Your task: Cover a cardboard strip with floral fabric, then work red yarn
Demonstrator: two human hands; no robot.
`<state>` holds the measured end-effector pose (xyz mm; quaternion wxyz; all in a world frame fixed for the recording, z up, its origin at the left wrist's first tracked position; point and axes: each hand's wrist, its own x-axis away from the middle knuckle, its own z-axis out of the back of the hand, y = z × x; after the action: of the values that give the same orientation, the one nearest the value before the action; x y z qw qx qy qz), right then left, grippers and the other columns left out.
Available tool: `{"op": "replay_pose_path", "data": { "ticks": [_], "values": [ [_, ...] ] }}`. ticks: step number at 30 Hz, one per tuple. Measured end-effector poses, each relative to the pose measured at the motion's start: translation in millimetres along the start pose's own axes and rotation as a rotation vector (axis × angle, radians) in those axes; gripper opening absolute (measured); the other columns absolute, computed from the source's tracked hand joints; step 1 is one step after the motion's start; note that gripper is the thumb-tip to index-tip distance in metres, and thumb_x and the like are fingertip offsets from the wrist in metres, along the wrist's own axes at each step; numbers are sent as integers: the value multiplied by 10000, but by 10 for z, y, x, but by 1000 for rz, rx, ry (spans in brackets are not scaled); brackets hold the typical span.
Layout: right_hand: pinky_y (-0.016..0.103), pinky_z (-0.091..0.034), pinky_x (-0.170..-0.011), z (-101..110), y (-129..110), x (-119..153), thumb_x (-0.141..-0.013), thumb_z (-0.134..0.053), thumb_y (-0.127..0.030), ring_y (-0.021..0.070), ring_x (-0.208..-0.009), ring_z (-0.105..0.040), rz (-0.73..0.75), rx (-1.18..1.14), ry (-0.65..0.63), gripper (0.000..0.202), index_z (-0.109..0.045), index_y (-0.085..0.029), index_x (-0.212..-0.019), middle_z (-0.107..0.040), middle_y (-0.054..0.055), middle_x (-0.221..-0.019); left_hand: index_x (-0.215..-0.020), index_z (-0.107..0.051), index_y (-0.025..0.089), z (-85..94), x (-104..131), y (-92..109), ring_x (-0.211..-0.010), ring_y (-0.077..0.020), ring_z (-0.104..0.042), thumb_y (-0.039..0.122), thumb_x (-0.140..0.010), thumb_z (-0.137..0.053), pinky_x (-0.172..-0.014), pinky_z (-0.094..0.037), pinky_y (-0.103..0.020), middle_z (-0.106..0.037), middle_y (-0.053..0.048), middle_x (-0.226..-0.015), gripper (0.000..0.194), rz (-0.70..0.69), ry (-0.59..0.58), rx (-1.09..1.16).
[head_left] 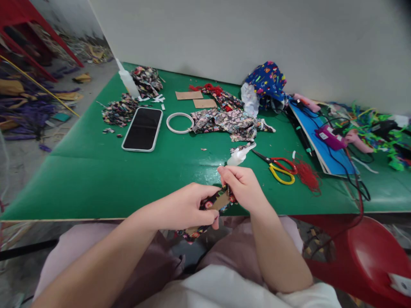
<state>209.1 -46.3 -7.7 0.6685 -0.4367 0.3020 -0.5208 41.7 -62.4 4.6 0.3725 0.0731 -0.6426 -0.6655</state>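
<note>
Both my hands are closed on a piece of dark floral fabric (pixel 193 233) at the table's front edge. A brown cardboard strip (pixel 221 201) lies against the cloth, partly wrapped by it. My left hand (pixel 189 207) grips the fabric and card between thumb and fingers. At the card's far right end, my right hand (pixel 240 186) pinches the cloth; its fingertips hide the exact hold. Just beyond the right hand is a white glue bottle (pixel 236 157) with its nozzle pointing right. Scissors (pixel 282 167) with red and yellow handles lie to the right, blades apart.
On the green table (pixel 180 171) are a phone (pixel 143 129), a white tape ring (pixel 170 123), cardboard pieces (pixel 189 95), floral fabric (pixel 224 122), another bottle (pixel 129 83) and red threads (pixel 308 176). Cables cross a blue folder (pixel 337 160) at right. A grey panel (pixel 199 38) borders the back.
</note>
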Motion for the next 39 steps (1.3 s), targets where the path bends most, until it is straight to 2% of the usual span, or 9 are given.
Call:
{"op": "replay_pose_path", "data": {
  "ticks": [3, 10, 18, 21, 26, 30, 33, 36, 39],
  "values": [
    [223, -255, -450, -25, 9, 5, -877, -392, -472, 67, -443, -318, 74, 143, 23, 468, -401, -183, -509, -323, -60, -447, -753, -613, 160, -4, 0, -2, -490, -78, -503, 185, -726, -454, -430, -371, -152, -630, 24, -652, 163, 12, 5, 11],
    [245, -236, -473, -82, 16, 33, -914, -347, -363, 70, -419, -296, 257, 468, 186, 461, -280, -197, -489, -293, -48, -437, -742, -636, 153, -40, 10, -24, -462, -75, -485, 191, -724, -449, -399, -313, -156, -603, 17, -610, 192, 38, 45, -27],
    [286, -213, -494, -123, 34, 42, -919, -329, -328, 98, -429, -325, 358, 711, 277, 443, -370, -204, -496, -380, -18, -425, -757, -606, 159, -54, -1, -37, -468, -87, -497, 191, -704, -454, -404, -337, -168, -632, 9, -642, 164, 65, 49, 31],
    [285, -205, -487, -118, 34, 35, -912, -345, -348, 94, -431, -318, 309, 663, 263, 450, -368, -201, -487, -370, -23, -428, -776, -596, 156, -43, -21, -60, -475, -86, -494, 192, -694, -472, -405, -346, -164, -645, 7, -663, 153, 64, 56, 75],
    [230, -252, -440, -29, 42, 13, -896, -355, -467, 68, -411, -343, 67, 200, 95, 492, -381, -189, -491, -369, -49, -423, -763, -595, 156, 14, -25, -68, -439, -73, -475, 209, -714, -470, -402, -373, -166, -634, 14, -664, 145, 84, -32, 158],
    [216, -295, -428, 20, 65, -14, -876, -361, -521, 72, -404, -404, -48, -13, 77, 513, -457, -181, -504, -439, -40, -419, -789, -571, 172, 45, -9, -42, -416, -64, -469, 200, -725, -461, -381, -362, -160, -651, 28, -708, 131, 104, -33, 201],
    [219, -284, -452, -27, 81, -28, -883, -367, -498, 69, -418, -377, 12, 96, 118, 501, -415, -184, -495, -400, -47, -420, -770, -582, 163, 33, -21, -49, -423, -66, -469, 201, -723, -465, -380, -367, -160, -636, 25, -683, 132, 104, -42, 174],
    [239, -239, -474, -118, 94, -32, -899, -358, -453, 73, -431, -319, 130, 347, 164, 482, -355, -188, -495, -347, -48, -433, -750, -606, 151, 3, -55, -83, -441, -72, -466, 209, -725, -469, -396, -363, -164, -619, 16, -648, 151, 78, -28, 103],
    [259, -221, -495, -173, 111, -33, -893, -370, -451, 85, -451, -330, 206, 550, 204, 478, -356, -190, -493, -379, -31, -451, -765, -617, 143, -15, -87, -119, -449, -81, -470, 217, -738, -464, -407, -348, -176, -622, 4, -643, 172, 53, -6, 32]
  ]
}}
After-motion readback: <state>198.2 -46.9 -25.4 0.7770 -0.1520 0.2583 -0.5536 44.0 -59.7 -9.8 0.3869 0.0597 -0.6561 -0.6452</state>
